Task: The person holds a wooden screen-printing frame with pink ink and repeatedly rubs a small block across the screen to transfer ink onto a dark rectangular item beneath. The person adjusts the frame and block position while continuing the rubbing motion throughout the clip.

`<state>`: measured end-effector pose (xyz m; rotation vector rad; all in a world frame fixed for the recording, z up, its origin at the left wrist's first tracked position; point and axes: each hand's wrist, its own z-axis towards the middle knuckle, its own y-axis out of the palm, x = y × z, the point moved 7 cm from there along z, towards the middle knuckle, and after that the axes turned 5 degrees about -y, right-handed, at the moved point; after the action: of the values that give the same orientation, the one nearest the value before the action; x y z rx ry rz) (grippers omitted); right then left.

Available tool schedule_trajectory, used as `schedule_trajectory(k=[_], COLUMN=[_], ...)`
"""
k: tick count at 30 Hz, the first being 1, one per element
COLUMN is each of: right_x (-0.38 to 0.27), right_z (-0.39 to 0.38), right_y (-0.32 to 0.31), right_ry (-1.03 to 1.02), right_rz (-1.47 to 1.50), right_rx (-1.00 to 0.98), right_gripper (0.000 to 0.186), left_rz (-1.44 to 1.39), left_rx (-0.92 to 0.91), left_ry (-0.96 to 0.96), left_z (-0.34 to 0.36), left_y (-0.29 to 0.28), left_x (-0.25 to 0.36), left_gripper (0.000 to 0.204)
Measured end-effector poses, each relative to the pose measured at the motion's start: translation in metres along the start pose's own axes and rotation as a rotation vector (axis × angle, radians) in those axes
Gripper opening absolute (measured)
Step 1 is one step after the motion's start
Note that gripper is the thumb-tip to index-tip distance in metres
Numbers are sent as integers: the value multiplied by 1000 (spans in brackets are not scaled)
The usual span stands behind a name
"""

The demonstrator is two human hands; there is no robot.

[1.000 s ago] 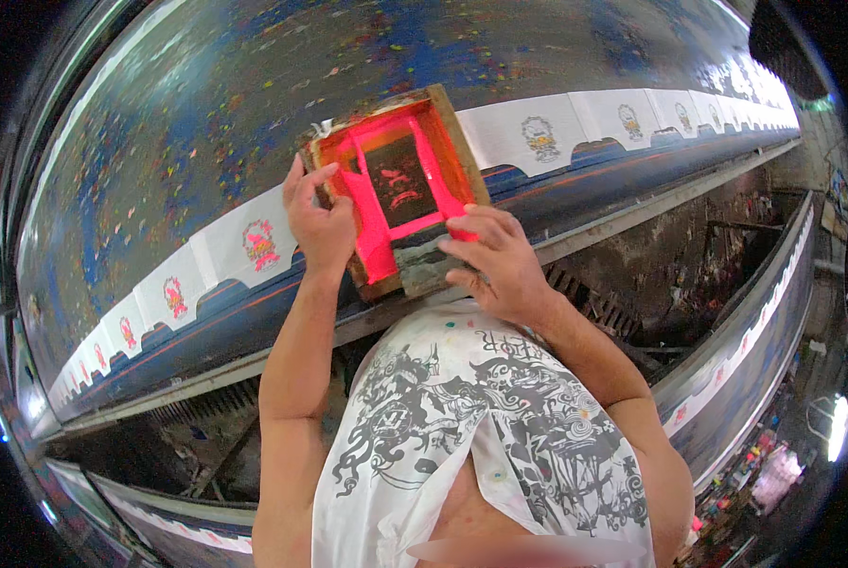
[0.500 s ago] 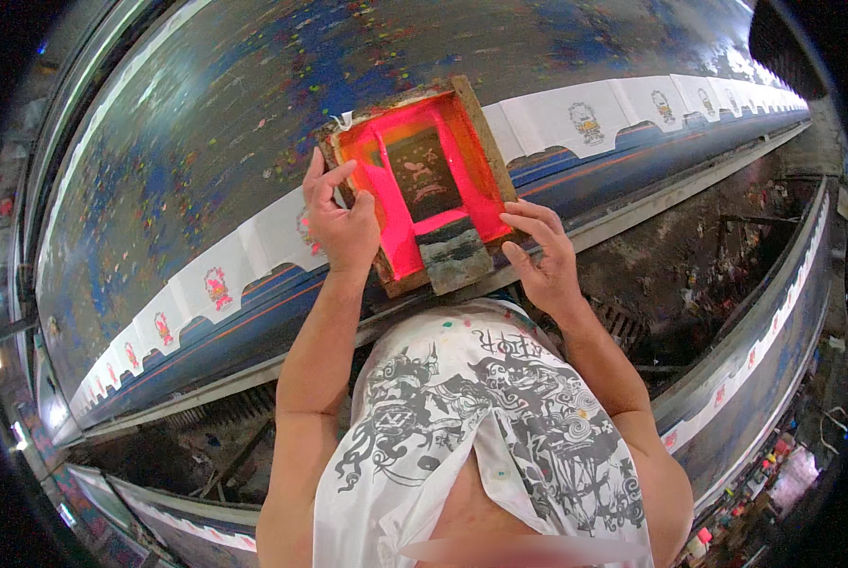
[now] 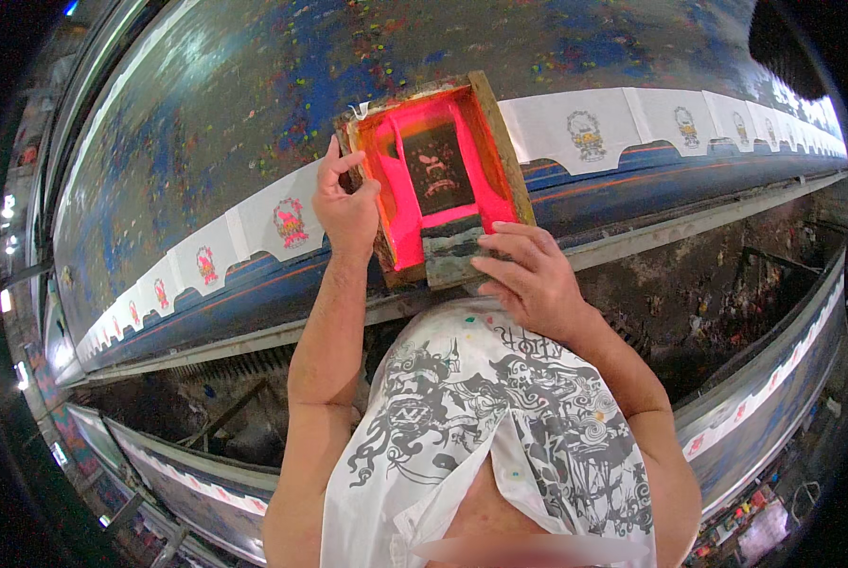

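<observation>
A wooden screen-printing frame [image 3: 500, 142] lies over the white cloth strip, its inside smeared with bright pink ink around a dark mesh window [image 3: 438, 170]. A flat, grey-stained squeegee [image 3: 450, 254] leans across its near edge. My left hand [image 3: 346, 210] holds the frame's left side, forefinger along the outside and thumb over the rim. At the lower right corner, my right hand [image 3: 530, 275] has its fingers stretched out to the squeegee's right edge, thumb apart below. Whether those fingers press on it is hard to tell.
White scalloped cloth [image 3: 561, 123] runs along the table's near edge, with pink-filled prints [image 3: 290, 222] to the left and outline prints [image 3: 587, 135] to the right. The long table [image 3: 254, 123] is paint-spattered. Another table [image 3: 774, 379] stands across the walkway at right.
My right hand has left the frame's right corner and moved left and nearer to the squeegee. My left hand keeps its hold on the frame. The view has shifted slightly.
</observation>
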<state>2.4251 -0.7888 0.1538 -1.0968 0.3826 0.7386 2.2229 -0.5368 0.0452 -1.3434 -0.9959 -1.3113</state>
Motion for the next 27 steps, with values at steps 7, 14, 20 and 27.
schedule_trajectory(k=[7,14,20,27], right_x=[-11,-15,-13,-5], right_z=[30,57,52,49], right_y=[24,36,20,29], right_ry=[-153,-80,-7,-64], right_rz=[-137,-230,-134,-210], right_rx=[-227,-395,-429,-312], right_gripper=[45,49,56,55], left_rz=[73,247,279,308], left_rx=[5,40,46,47], left_ry=[31,120,131,191], left_z=[-2,-5,-6,-8], left_y=[0,1,3,4], left_x=[1,11,18,22], left_gripper=[38,29,22,15])
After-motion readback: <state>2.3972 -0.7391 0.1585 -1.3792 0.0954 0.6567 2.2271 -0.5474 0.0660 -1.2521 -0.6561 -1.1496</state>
